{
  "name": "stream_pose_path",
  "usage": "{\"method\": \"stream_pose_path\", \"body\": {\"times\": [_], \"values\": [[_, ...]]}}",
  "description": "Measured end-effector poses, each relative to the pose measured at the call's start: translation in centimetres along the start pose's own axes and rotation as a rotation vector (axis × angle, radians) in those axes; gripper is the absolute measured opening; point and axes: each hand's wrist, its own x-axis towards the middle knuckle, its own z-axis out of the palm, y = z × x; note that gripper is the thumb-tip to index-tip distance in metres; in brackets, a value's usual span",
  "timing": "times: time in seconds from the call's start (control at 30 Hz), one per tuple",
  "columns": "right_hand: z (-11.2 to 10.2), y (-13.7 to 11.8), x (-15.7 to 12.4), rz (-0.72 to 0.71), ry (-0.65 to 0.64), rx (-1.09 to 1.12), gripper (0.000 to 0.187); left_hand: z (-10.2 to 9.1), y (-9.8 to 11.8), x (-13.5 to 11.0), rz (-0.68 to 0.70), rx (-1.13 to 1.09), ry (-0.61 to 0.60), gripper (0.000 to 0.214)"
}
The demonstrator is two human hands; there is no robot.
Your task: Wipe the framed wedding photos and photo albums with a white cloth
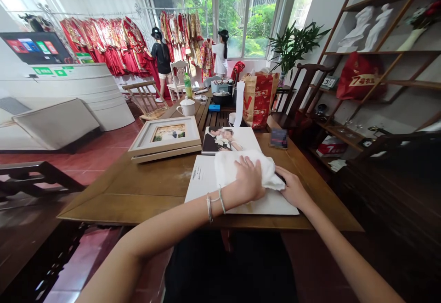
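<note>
A white album [210, 193] with small dark print near its left side lies flat on the wooden table in front of me. On top of it is a folded white cloth [225, 165]. My left hand [248, 180] presses down on this cloth, its fingers bent over it and slightly apart. At the album's right edge, my right hand [292, 187] holds on beside the cloth's corner; something dark shows under its fingers, too little to name. Just behind lies an album with a wedding photo [229, 140], partly covered by the cloth.
Stacked picture frames [165, 137] rest on the table [138, 197] at left, near a lidded white mug [187, 107]. A red-and-brown paper bag [260, 98], a paper strip [239, 105] and a blurred dark item [278, 138] stand beyond. Two people are by red garments [103, 46].
</note>
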Motion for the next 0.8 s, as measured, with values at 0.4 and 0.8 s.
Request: {"method": "stream_pose_path", "body": {"times": [0.4, 0.8], "values": [[-0.2, -0.1, 0.3, 0.053, 0.011, 0.073, 0.03, 0.2, 6.2, -10.0, 0.262, 0.22, 0.21, 0.091], [-0.1, 0.2, 0.3, 0.035, -0.017, 0.098, 0.039, 0.3, 1.8, -1.3, 0.053, 0.096, 0.055, 0.089]]}}
